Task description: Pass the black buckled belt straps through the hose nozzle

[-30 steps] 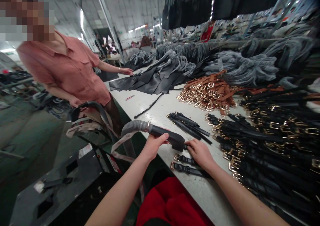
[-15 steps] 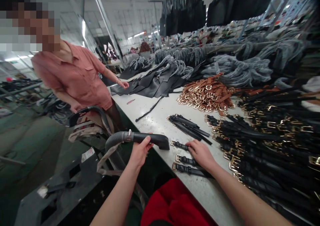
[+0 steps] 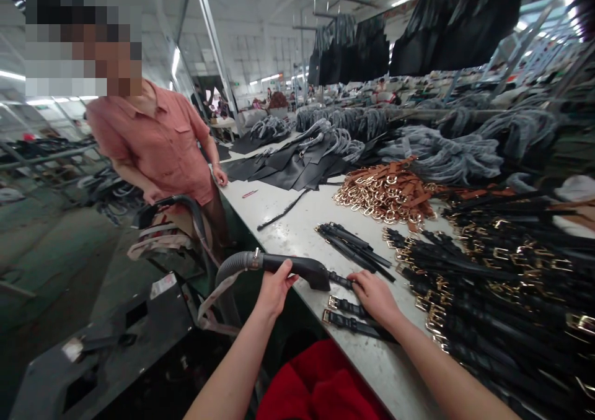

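Observation:
My left hand is wrapped round the black nozzle of a grey ribbed hose. The nozzle's mouth is at the buckle end of a black leather strap and hides its buckle. My right hand has its fingers closed on that strap, at the table's front edge. Two more black buckle straps, one above the other, lie just below it, their far ends partly under my right hand and forearm.
Black straps with gold buckles are heaped on the right. Brown straps with gold rings lie behind, near a small black strap bundle. A co-worker in a pink shirt stands at left. A dark machine stands at lower left.
My left hand has brought the nozzle right, over the strap's buckle. My right hand stays on the strap. The co-worker's hand has lowered to the table edge. The view has shifted slightly.

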`<state>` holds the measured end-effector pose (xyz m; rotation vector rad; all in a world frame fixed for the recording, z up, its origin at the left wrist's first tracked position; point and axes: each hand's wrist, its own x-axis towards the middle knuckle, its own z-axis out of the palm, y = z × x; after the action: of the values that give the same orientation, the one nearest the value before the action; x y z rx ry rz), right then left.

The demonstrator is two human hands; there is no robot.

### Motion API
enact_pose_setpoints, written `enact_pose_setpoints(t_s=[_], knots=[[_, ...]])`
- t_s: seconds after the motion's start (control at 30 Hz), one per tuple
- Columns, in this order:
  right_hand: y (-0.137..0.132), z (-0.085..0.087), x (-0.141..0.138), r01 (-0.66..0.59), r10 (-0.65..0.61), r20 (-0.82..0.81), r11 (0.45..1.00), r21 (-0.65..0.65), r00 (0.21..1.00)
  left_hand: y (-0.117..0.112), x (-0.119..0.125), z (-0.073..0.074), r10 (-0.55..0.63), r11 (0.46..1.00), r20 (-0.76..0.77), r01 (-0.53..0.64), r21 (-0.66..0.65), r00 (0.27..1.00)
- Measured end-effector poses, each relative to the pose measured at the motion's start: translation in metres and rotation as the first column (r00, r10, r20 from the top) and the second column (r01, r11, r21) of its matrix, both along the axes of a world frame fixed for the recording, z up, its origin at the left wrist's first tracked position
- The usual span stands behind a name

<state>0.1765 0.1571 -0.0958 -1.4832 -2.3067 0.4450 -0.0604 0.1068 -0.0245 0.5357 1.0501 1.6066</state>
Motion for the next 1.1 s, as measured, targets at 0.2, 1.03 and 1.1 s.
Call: enact_pose_setpoints(t_s=[0.2, 1.03, 1.1], knots=[[0.000, 0.001, 0.000, -0.001, 0.001, 0.009, 1.000, 0.002, 1.000, -0.003, 0.013, 0.005, -0.086, 0.996, 0.027, 0.086, 0.011, 0.996], [0.039, 0.044, -0.018, -0.007, -0.009, 0.216, 0.997, 0.073, 0.976, -0.049, -0.048, 0.029, 0.105, 0.994, 0.531, -0.096, -0.045, 0.841], [0.054, 0.043, -0.038, 0.051, -0.090, 0.295, 0.989, 0.137, 0.951, -0.051, -0.050, 0.031, 0.112, 0.994, 0.559, -0.099, -0.054, 0.822]])
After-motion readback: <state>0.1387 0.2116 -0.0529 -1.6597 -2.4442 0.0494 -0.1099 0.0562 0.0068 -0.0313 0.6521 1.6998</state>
